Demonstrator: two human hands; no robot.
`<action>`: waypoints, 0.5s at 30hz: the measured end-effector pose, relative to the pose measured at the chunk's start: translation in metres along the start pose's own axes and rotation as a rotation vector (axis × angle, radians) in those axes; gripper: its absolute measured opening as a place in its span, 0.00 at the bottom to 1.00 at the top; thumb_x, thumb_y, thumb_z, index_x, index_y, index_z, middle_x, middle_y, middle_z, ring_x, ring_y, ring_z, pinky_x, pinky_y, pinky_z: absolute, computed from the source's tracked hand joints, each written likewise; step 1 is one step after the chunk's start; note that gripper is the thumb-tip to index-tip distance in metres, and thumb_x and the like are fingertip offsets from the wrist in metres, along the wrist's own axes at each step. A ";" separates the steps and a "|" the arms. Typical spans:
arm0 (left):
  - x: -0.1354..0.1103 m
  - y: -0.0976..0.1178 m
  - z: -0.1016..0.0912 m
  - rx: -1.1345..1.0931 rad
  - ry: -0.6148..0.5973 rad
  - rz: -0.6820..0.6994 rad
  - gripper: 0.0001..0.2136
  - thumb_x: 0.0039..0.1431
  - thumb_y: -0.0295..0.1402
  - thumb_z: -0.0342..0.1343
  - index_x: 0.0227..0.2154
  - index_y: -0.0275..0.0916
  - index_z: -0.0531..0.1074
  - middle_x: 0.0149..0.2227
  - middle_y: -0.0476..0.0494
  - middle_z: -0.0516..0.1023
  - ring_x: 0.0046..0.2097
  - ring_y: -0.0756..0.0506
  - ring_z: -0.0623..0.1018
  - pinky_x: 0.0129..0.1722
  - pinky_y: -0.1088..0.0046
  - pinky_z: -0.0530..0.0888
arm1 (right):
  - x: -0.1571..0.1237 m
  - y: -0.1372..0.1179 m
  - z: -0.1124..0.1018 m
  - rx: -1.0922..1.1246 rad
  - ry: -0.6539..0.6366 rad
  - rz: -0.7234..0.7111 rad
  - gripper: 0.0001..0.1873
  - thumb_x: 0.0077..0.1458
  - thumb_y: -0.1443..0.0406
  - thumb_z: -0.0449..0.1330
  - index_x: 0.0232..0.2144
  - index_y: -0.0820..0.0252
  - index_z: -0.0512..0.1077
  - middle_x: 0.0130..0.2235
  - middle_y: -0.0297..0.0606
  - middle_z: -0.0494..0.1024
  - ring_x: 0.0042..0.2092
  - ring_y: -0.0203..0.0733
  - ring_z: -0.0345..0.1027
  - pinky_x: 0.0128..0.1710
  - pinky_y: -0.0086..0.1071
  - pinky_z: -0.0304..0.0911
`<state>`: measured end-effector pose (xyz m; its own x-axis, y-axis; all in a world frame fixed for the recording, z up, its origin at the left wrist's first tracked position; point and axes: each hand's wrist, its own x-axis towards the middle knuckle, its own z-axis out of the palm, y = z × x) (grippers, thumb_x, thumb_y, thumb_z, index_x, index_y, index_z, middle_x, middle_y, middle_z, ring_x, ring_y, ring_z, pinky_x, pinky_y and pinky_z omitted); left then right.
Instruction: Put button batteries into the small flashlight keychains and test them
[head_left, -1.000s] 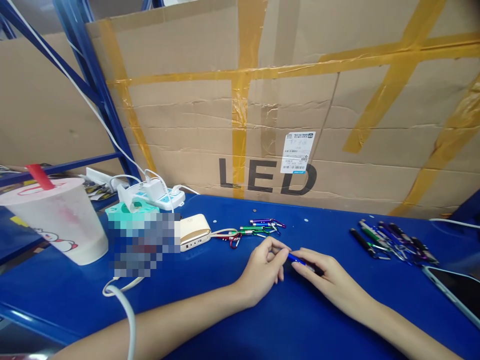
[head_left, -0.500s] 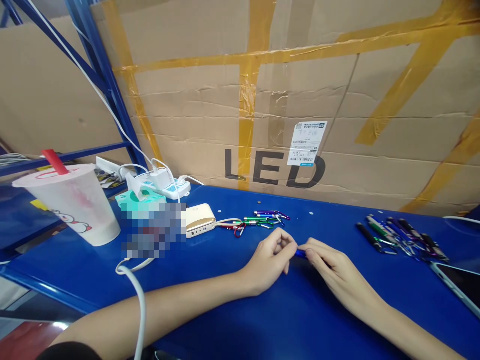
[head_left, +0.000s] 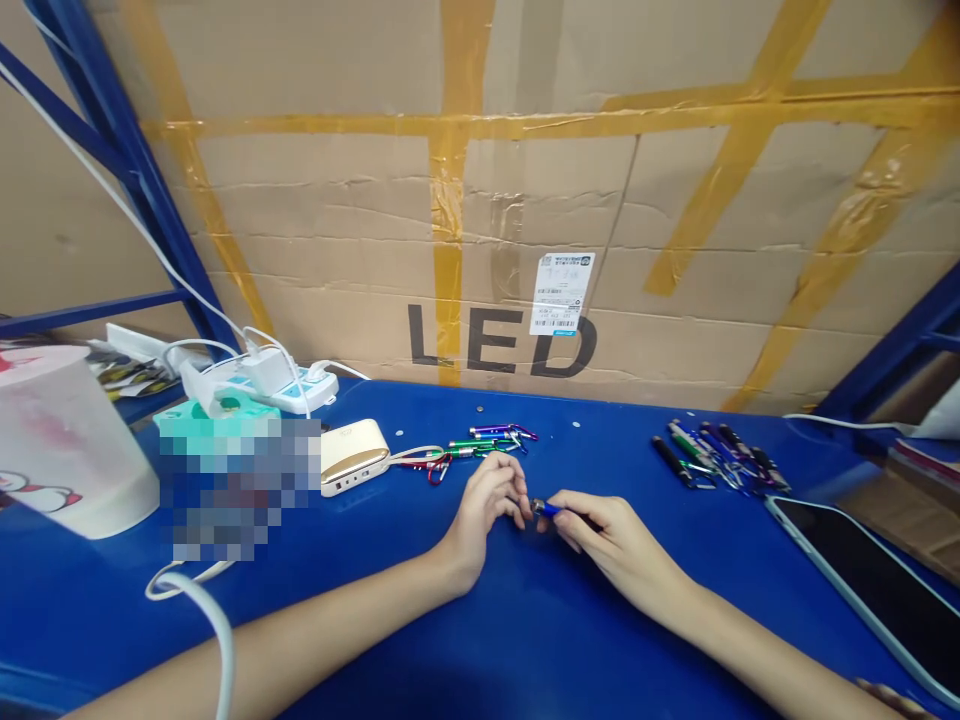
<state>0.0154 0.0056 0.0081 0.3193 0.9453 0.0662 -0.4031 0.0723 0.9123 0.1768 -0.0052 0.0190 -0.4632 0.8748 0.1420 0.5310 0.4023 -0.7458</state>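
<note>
Head view: blue keychain torch point(head_left: 546, 509) pinched in R hand point(head_left: 607, 540), mid-bench point(head_left: 600, 640) nr front. L hand point(head_left: 484, 510) curled just beside, contact unclear. Carabiner keychains point(head_left: 480, 442) by back edge, second bunch point(head_left: 712, 455) twd R, both loose, items left.

A slim blue metal cylinder point(head_left: 549, 510) with a silver tip lies nearly level over the middle of the blue table point(head_left: 525, 640), pinched in the right hand point(head_left: 615, 545), its tip just beside the left hand point(head_left: 486, 505).
</note>
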 end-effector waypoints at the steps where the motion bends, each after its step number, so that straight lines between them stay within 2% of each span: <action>1: 0.001 0.001 0.000 -0.070 0.003 -0.001 0.10 0.48 0.40 0.47 0.27 0.37 0.60 0.26 0.49 0.65 0.27 0.51 0.69 0.27 0.77 0.66 | 0.000 0.000 0.000 0.028 -0.004 0.007 0.20 0.58 0.56 0.46 0.29 0.60 0.72 0.24 0.33 0.72 0.26 0.34 0.64 0.26 0.25 0.57; 4: 0.002 0.004 0.001 -0.207 -0.003 -0.046 0.12 0.48 0.40 0.46 0.27 0.35 0.62 0.30 0.43 0.69 0.32 0.47 0.72 0.34 0.72 0.67 | -0.001 0.000 0.000 0.072 0.020 -0.037 0.19 0.58 0.55 0.47 0.34 0.58 0.74 0.33 0.36 0.76 0.36 0.38 0.68 0.36 0.27 0.61; 6: 0.002 0.006 0.002 -0.238 0.037 -0.087 0.13 0.49 0.41 0.44 0.28 0.35 0.63 0.31 0.41 0.71 0.35 0.44 0.73 0.38 0.69 0.68 | -0.001 0.002 0.001 0.056 0.023 -0.057 0.18 0.58 0.55 0.48 0.37 0.56 0.74 0.37 0.37 0.76 0.39 0.40 0.68 0.41 0.30 0.60; 9: -0.001 0.006 0.004 -0.221 0.172 -0.094 0.13 0.50 0.41 0.42 0.28 0.35 0.64 0.30 0.42 0.70 0.36 0.43 0.74 0.40 0.67 0.68 | 0.000 0.005 0.001 0.026 -0.005 -0.054 0.17 0.58 0.55 0.49 0.39 0.54 0.74 0.37 0.37 0.76 0.39 0.40 0.68 0.41 0.30 0.60; 11: -0.003 0.005 0.006 -0.167 0.217 -0.056 0.12 0.51 0.40 0.42 0.26 0.36 0.63 0.29 0.43 0.70 0.36 0.43 0.73 0.39 0.68 0.68 | 0.001 0.006 0.001 0.026 -0.017 -0.049 0.18 0.58 0.55 0.49 0.40 0.54 0.74 0.36 0.37 0.76 0.38 0.39 0.68 0.39 0.29 0.60; 15: -0.006 0.003 0.008 -0.066 0.135 -0.035 0.12 0.50 0.40 0.42 0.26 0.36 0.63 0.29 0.44 0.70 0.35 0.45 0.72 0.37 0.71 0.66 | 0.001 0.007 0.001 -0.003 -0.042 -0.008 0.17 0.56 0.54 0.51 0.38 0.53 0.75 0.36 0.36 0.76 0.37 0.39 0.68 0.40 0.30 0.59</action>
<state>0.0188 -0.0027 0.0134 0.2183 0.9756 -0.0244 -0.4506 0.1229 0.8842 0.1795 -0.0020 0.0126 -0.4970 0.8593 0.1208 0.5291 0.4104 -0.7427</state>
